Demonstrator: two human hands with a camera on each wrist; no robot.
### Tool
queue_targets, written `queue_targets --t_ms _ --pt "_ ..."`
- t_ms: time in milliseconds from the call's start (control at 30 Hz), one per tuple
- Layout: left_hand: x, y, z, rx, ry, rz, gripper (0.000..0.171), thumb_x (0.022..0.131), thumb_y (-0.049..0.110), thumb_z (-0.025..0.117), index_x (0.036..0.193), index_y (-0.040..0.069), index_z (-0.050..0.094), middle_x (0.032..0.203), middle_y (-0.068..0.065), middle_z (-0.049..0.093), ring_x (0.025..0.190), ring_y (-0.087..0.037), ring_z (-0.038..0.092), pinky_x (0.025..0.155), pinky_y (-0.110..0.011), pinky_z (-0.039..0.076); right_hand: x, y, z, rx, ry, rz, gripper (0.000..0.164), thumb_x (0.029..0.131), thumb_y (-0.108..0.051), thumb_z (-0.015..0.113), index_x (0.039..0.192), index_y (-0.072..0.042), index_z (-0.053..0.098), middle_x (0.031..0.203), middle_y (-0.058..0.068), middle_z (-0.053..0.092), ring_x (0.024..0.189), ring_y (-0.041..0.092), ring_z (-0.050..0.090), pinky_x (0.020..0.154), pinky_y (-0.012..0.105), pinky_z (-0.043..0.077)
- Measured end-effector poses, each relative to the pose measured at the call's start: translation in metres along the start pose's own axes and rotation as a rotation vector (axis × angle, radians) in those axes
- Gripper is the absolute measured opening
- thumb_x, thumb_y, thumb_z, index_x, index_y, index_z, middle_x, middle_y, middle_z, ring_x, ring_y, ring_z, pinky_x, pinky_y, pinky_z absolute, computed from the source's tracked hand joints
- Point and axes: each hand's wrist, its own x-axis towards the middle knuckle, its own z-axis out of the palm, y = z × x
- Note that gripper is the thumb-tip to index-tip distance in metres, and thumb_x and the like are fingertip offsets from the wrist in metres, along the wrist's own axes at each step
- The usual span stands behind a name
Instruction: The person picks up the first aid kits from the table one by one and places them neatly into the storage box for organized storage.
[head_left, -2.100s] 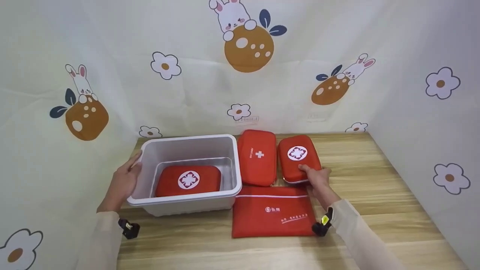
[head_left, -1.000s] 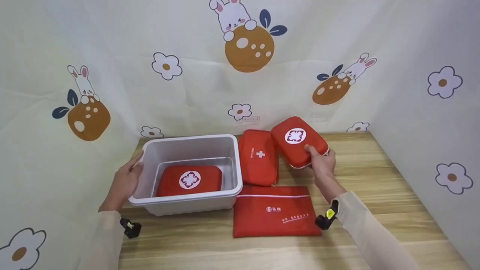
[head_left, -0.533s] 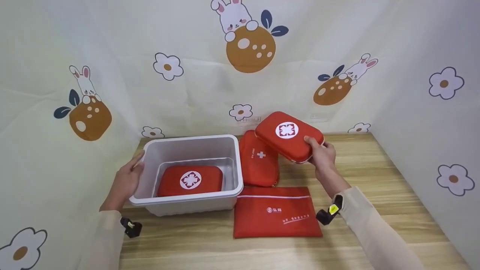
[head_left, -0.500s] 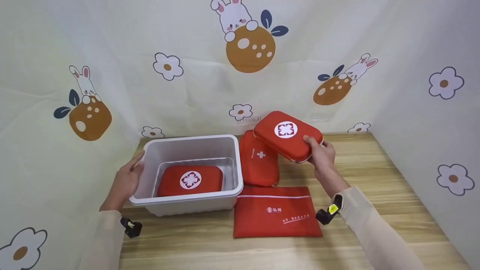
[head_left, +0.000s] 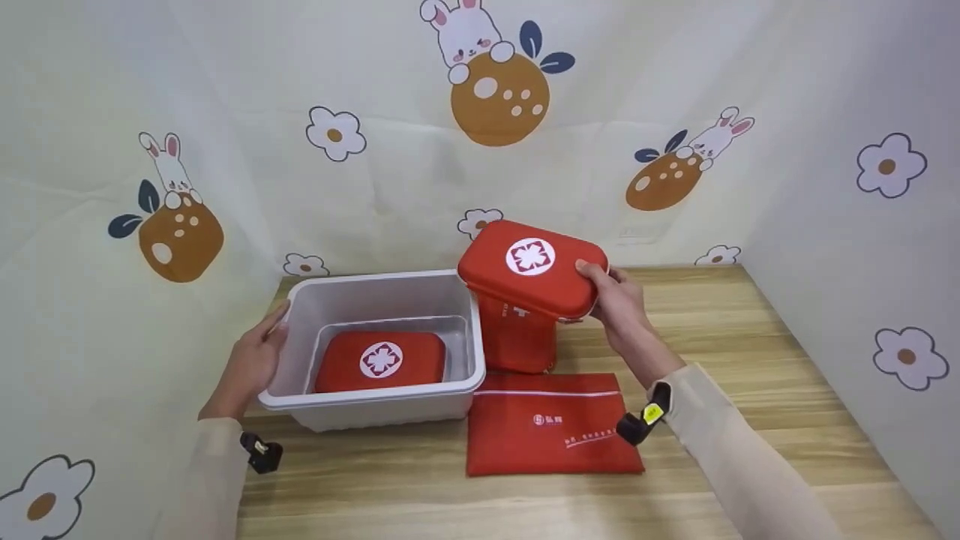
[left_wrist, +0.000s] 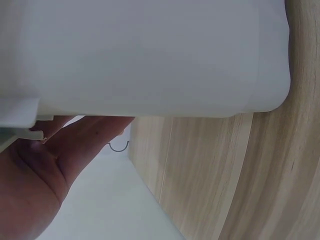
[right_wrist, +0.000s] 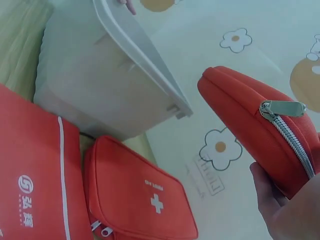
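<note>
On the table [head_left: 739, 337], a flat red pouch [head_left: 536, 442] lies near right of the pale bin [head_left: 382, 412], which contains a red case [head_left: 380, 361]; the first-aid case [head_left: 517, 343] lies farther back. The raised case [head_left: 525, 281], zipped, white-emblemed, tilts above it. The right hand [head_left: 621, 300] pinches its right end; the left hand's [head_left: 247, 364] fingers hold the bin's left rim.

Cross-marked pouch [head_left: 517, 345], far edge of worktop [head_left: 750, 420]: in head view, upper part hidden behind case [head_left: 487, 259] in your right hand [head_left: 622, 300]. Flat pouch [head_left: 540, 454]: lower print too small.
</note>
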Motion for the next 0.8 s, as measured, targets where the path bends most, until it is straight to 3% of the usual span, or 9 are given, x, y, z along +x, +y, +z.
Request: queue_targets --t_ms 233,433,533,667,800 --pt "0.001 0.0 0.0 0.006 -0.008 -0.017 0.056 0.109 0.047 0.02 0.161 0.033 0.008 0.168 -0.016 0.008 0.154 -0.048 0.008 0.121 -0.069 0.013 -0.007 -0.001 0.017 -0.09 -0.094 0.015 0.069 0.093 -0.039 0.069 0.147 -0.006 0.041 0.129 0.013 0.064 0.089 0.012 0.072 0.08 0.023 0.061" --pt "0.001 0.001 0.001 -0.009 -0.012 -0.022 0.055 0.108 0.048 0.02 0.161 0.034 0.007 0.169 -0.015 0.007 0.154 -0.048 0.008 0.121 -0.07 0.013 -0.011 0.002 0.036 -0.097 -0.149 0.03 0.072 0.092 -0.038 0.07 0.147 -0.004 0.039 0.13 0.013 0.064 0.092 0.014 0.071 0.082 0.025 0.061" --pt "0.0 0.0 0.001 -0.002 0.014 0.008 0.055 0.109 0.044 0.022 0.161 0.031 0.011 0.168 -0.017 0.01 0.154 -0.047 0.009 0.122 -0.068 0.012 -0.014 0.004 0.046 -0.106 -0.161 0.03 0.069 0.091 -0.036 0.071 0.145 -0.003 0.042 0.125 0.014 0.066 0.088 0.015 0.072 0.079 0.026 0.062" --pt "0.0 0.0 0.001 0.01 0.044 0.039 0.054 0.11 0.039 0.024 0.161 0.026 0.015 0.167 -0.019 0.015 0.154 -0.046 0.01 0.124 -0.065 0.01 -0.017 0.006 0.058 -0.134 -0.17 0.039 0.066 0.091 -0.035 0.072 0.143 -0.005 0.046 0.124 0.014 0.068 0.092 0.018 0.072 0.086 0.03 0.061" --pt "0.0 0.0 0.001 0.002 0.035 0.021 0.055 0.109 0.042 0.023 0.161 0.027 0.014 0.167 -0.018 0.013 0.154 -0.046 0.009 0.123 -0.067 0.01 -0.021 0.012 0.068 -0.132 -0.203 0.039 0.065 0.091 -0.034 0.072 0.144 -0.008 0.045 0.126 0.013 0.067 0.097 0.02 0.071 0.092 0.032 0.06"
